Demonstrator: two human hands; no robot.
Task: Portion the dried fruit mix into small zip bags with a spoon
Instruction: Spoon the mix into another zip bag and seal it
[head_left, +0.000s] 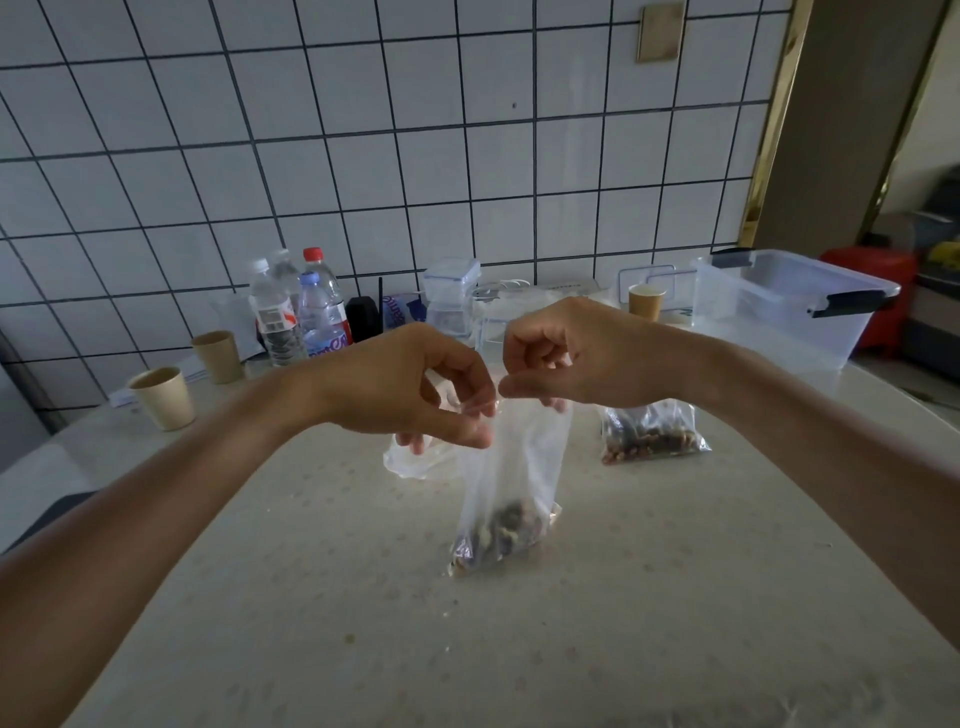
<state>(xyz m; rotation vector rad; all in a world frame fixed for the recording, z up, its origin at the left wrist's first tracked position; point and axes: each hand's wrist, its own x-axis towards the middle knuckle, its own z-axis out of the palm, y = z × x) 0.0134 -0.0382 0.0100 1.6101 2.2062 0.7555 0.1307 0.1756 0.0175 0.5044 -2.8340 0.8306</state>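
Zip bag (511, 467) is hanging upright between both hands above the middle of the pale speckled surface (322, 597), its long axis running top to bottom, mouth upward and a small heap of dried fruit mix (501, 532) sitting in its lower end, which is just touching or nearly touching the surface. Both forearms are reaching in from the lower corners and meeting at the bag's top edge. The left hand (410, 387) is arching with wrist raised, its fingers (470, 410) curling down and pinching the left part of the mouth. The right hand (576, 356) is mirroring it, thumb and forefinger pinching the right part of the mouth while the other fingers are curling under. A second filled bag (652, 434) is lying flat to the right, behind the right wrist. An empty clear bag (415, 460) is lying just behind the left hand. Several water bottles (298, 312) are standing near the tiled wall (363, 130); their labels are showing partial writing too blurred to read. Paper cups (163, 397) are standing at far left, and a clear storage bin (779, 306) is sitting at far right.
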